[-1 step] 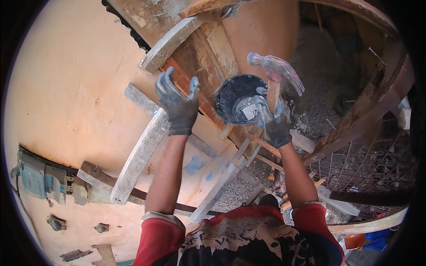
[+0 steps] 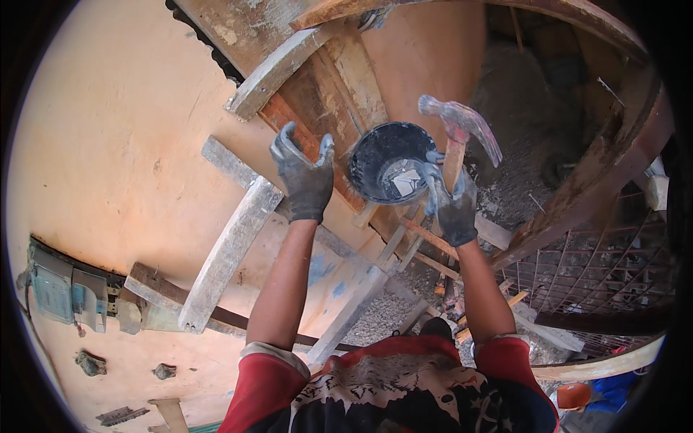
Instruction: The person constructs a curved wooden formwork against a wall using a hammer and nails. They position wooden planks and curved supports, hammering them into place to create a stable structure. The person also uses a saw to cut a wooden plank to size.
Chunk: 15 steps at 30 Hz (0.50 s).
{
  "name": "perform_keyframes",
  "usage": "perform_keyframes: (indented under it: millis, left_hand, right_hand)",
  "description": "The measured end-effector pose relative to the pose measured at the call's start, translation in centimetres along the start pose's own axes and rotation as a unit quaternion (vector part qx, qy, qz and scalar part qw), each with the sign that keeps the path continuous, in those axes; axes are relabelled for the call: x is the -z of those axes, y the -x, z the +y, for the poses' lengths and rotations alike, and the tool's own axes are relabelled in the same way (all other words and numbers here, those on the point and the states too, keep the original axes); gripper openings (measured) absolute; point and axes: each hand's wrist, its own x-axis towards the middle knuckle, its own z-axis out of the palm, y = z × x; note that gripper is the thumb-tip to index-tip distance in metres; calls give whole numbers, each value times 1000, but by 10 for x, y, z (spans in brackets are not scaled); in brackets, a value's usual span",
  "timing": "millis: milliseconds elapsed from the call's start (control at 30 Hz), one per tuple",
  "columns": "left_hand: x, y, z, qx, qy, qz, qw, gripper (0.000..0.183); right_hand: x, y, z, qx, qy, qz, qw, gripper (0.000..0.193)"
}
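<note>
In a grey work glove, my left hand (image 2: 306,178) is raised with fingers and thumb spread and nothing between them. My right hand (image 2: 456,211), gloved too, is wrapped round the wooden handle of a claw hammer (image 2: 453,155). The hammer stands head up, its round striking face to the left and its claw curving down to the right. Between my hands is a black bucket (image 2: 368,169) with a pale, flat piece (image 2: 406,182) in its bottom. The right glove overlaps the bucket's right rim from this view.
Wooden beams (image 2: 229,256) form a frame against the tan wall (image 2: 130,144) on the left. A curved timber edge (image 2: 577,198) and a metal grid (image 2: 592,252) lie to the right. Gravel (image 2: 379,317) shows below. Meter boxes (image 2: 54,285) hang at lower left.
My left hand has shifted right and slightly down, nearer the bucket. The hammer in my right hand has moved a little right and down.
</note>
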Motion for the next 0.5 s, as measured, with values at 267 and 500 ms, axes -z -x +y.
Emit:
perform_keyframes:
  millis: [267,500]
  left_hand:
    - [-86,-47,-43,333,-78,204,917,97]
    - [-82,-52,-48,286,-176,185,923,92]
  right_hand:
    - [65,128,55,-248,-35,89,964,24]
    - [71,153,79,-175,83,85,977,24]
